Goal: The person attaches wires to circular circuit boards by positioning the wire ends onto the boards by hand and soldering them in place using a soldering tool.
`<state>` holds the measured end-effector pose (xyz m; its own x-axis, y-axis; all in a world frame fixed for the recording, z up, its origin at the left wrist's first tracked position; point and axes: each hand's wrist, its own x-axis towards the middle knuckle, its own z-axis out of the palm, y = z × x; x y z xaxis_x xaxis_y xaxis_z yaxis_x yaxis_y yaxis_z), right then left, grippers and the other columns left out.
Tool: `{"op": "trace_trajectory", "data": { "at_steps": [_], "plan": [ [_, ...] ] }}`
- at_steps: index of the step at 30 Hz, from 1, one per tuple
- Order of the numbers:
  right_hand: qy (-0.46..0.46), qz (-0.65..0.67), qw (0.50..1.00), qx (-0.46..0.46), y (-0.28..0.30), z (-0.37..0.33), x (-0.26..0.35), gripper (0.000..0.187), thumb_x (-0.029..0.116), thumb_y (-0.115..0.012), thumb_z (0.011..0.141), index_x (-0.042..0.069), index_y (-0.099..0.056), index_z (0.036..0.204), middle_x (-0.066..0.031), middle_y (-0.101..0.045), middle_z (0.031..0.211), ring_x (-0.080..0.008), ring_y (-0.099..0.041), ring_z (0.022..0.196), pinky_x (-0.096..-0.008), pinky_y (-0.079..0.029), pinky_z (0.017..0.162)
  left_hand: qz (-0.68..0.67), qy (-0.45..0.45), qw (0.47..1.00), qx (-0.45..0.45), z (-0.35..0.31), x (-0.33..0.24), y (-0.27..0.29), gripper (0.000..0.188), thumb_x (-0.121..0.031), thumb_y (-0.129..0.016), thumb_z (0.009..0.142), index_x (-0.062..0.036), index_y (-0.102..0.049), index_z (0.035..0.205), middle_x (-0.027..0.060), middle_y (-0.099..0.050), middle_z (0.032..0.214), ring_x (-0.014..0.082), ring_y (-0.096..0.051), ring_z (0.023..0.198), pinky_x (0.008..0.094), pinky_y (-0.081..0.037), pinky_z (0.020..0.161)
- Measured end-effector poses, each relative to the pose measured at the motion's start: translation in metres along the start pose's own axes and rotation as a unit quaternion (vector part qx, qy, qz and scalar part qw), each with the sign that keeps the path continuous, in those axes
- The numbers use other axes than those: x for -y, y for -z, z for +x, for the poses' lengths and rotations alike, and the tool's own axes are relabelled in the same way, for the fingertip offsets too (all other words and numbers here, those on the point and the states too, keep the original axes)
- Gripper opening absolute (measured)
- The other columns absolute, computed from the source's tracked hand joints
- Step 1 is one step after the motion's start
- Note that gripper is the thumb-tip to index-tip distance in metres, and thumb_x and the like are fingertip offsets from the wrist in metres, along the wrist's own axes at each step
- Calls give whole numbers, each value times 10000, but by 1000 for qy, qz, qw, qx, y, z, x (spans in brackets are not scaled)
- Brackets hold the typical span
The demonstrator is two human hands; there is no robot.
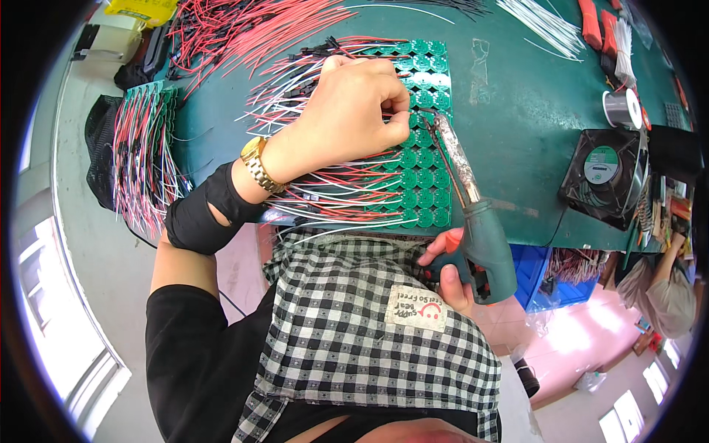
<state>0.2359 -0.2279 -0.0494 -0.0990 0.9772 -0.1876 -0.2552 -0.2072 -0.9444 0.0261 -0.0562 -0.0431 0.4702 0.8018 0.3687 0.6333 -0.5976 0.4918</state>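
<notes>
A green panel of small round circuit boards [426, 179] lies on the table, with red, white and black wires [343, 193] along its left side. My left hand [354, 103] is over the panel's upper part, its thumb and forefinger pinched together; whatever sits between them is hidden. My right hand [452, 273] grips the dark green handle of a soldering gun [489, 247] from the left, below the table's front edge. The gun's stained metal barrel [456, 151] slants up over the boards' right edge. Its tip is close to my left fingertips, and a thin feed tube [448, 166] runs alongside.
Another wired board panel [145, 136] lies far left. Red and black wires [247, 29] and white wires [543, 29] are spread at the back. On the right are a solder spool [622, 109] and a black fan [602, 177]. A blue bin [533, 269] stands below; another person [657, 288] sits beyond.
</notes>
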Motion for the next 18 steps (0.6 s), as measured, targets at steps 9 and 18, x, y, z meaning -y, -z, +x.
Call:
{"op": "trace_trajectory", "data": {
  "at_steps": [9,18],
  "plan": [
    [-85,-84,989,92,11,4,17,332,260,-600,892,41,-474,1108,-76,-545,965,-154,-573,884,-308,-453,794,-33,25,999,-6,3,0,-2,96,-53,-662,639,-56,-566,633,19,-511,602,164,-524,555,302,-391,589],
    [16,-116,991,66,14,2,-8,348,118,-610,784,6,-516,1100,-94,-556,921,-155,-564,687,-271,-476,620,-32,26,999,-13,7,-1,-2,74,-31,-650,610,-18,-577,610,63,-523,572,173,-536,507,284,-431,505]
  ]
}}
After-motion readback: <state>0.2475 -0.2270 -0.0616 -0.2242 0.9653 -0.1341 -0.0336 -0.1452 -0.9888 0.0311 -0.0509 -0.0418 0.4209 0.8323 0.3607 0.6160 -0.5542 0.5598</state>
